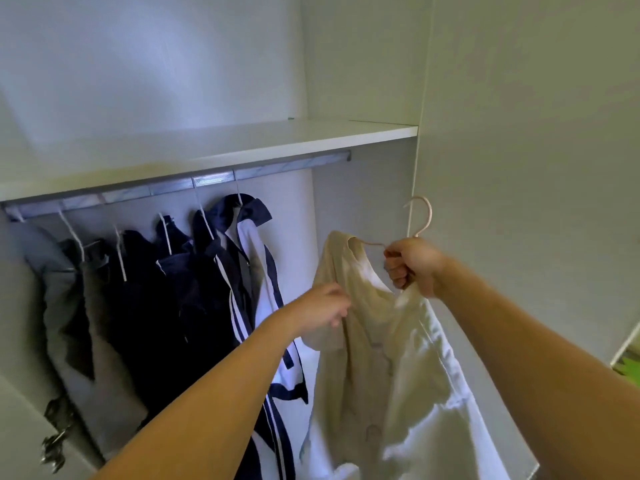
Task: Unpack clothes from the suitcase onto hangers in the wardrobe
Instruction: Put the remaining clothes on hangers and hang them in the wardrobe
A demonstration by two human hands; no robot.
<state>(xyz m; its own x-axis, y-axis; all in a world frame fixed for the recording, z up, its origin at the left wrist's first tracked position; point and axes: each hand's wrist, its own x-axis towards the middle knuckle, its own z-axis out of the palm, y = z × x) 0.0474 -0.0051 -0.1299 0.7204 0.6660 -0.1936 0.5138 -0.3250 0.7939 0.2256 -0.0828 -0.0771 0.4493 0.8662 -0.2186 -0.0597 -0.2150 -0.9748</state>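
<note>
Your right hand (412,266) clamps the pale curved-hook hanger (420,216) carrying the cream buttoned shirt (374,358), right of the grey wardrobe rail (214,180); your left hand (322,308) pinches its shoulder. Next, I judge, hook it on the rail's free stretch.

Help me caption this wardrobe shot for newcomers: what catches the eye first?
A cream shirt on a pale hanger, centre-right, not yet on the rail. The right hand grips the hanger; the left hand pinches the shirt's shoulder. Left of them, dark garments hang from the rail.
</note>
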